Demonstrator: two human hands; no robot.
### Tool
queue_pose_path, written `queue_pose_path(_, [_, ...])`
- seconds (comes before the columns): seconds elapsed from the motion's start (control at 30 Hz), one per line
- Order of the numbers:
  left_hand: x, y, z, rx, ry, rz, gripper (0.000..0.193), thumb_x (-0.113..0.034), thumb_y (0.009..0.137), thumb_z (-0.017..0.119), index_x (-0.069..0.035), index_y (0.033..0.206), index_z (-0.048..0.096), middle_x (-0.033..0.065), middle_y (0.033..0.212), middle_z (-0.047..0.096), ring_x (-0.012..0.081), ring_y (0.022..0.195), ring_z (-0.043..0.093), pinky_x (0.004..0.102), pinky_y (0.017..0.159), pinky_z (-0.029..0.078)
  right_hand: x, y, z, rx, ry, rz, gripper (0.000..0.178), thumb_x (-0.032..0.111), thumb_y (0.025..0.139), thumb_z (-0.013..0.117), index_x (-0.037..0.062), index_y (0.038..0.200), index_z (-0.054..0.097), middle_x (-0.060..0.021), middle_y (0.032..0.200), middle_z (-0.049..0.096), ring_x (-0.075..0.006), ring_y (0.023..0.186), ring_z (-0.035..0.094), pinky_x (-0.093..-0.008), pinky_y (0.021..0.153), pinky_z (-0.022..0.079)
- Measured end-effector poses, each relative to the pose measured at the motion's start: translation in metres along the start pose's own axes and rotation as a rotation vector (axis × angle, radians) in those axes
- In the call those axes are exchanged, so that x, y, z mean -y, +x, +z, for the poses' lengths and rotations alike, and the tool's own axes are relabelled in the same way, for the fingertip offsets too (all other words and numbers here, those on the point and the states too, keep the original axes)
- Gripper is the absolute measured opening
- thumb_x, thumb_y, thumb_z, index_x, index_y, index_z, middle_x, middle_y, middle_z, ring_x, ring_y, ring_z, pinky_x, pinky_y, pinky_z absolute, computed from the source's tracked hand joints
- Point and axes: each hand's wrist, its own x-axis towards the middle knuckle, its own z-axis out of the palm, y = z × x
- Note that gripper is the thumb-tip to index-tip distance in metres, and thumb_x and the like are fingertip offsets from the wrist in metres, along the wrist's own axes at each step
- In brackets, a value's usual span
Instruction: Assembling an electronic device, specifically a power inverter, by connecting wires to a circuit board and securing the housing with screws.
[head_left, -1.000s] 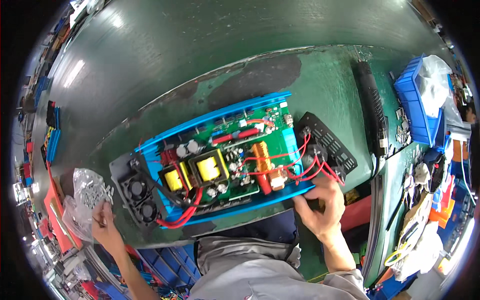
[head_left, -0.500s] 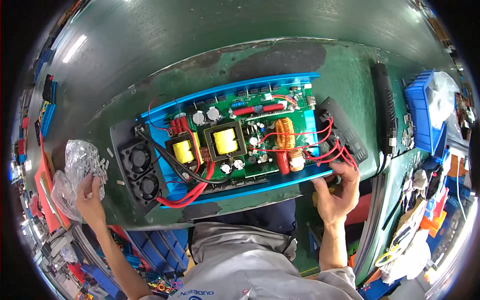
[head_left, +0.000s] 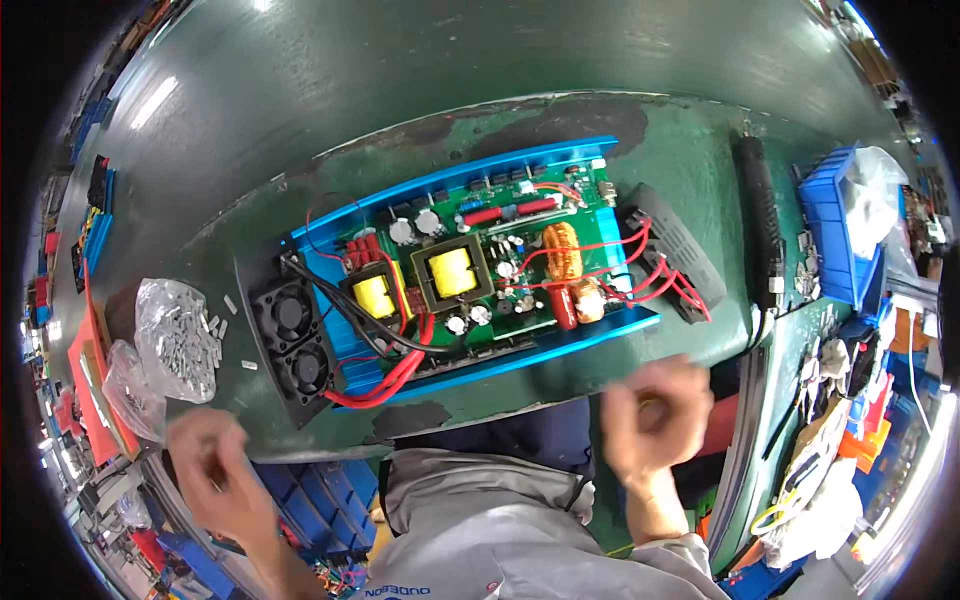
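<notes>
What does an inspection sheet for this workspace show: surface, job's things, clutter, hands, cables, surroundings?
Surface: green bench, dark worn patches.
Job's things: open blue casing with green circuit board; black fan panel left, black slotted panel right.
Clutter: clear bag of small pale pieces, some loose beside it.
Hands: left hand near the bag, right hand near the casing's right end; both blurred, grip unclear.
Cables: red wires reach the slotted panel; a black cable crosses the board's left.
Surroundings: blue bin at far right.
</notes>
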Motion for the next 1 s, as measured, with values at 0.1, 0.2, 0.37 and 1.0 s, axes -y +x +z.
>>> queue_pose_path(0.1, [-0.052, -0.009, 0.019, 0.322, -0.348, 0.345, 0.013, -0.004, 0.085, 0.073, -0.001, 0.093, 0.064, 0.0108, 0.088, 0.066, 0.0135, 0.066, 0.055, 0.0248, 0.056, 0.041, 0.035, 0.004, 0.017, 0.304, 0.477, 0.021, 0.042, 0.007, 0.076, 0.086, -0.0013, 0.111, 0.065, -0.0117, 0.099, 0.071, -0.0234, 0.084, 0.069, -0.0342, 0.074, 0.054])
queue_pose_path(0.2, [-0.082, -0.011, 0.042, 0.532, -0.541, 0.442, 0.018, 0.001, 0.079, 0.077, -0.002, 0.092, 0.065, 0.0092, 0.088, 0.066, 0.0111, 0.064, 0.054, 0.0239, 0.053, 0.038, 0.049, 0.005, 0.030, 0.409, 0.735, 0.109, 0.033, 0.005, 0.080, 0.083, -0.0024, 0.110, 0.070, -0.0142, 0.099, 0.072, -0.0246, 0.089, 0.071, -0.0340, 0.076, 0.057])
queue_pose_path(0.37, [-0.093, -0.010, 0.060, 0.624, -0.685, 0.361, 0.006, -0.006, 0.091, 0.069, -0.002, 0.095, 0.066, 0.0097, 0.093, 0.066, 0.0091, 0.064, 0.054, 0.0225, 0.054, 0.039, 0.043, 0.001, 0.022, 0.380, 0.775, 0.261, 0.019, -0.002, 0.082, 0.079, -0.0020, 0.100, 0.071, -0.0146, 0.095, 0.072, -0.0231, 0.086, 0.070, -0.0329, 0.077, 0.056])
queue_pose_path(1.0, [-0.109, 0.002, 0.074, 0.704, -1.050, -0.220, 0.024, -0.005, 0.094, 0.069, 0.008, 0.112, 0.060, 0.0192, 0.104, 0.071, 0.0231, 0.094, 0.072, 0.0338, 0.083, 0.062, 0.027, -0.012, 0.010, 0.231, 0.636, 0.500, 0.019, -0.001, 0.097, 0.064, -0.0029, 0.115, 0.068, -0.0070, 0.096, 0.064, -0.0118, 0.083, 0.067, -0.0223, 0.067, 0.050])
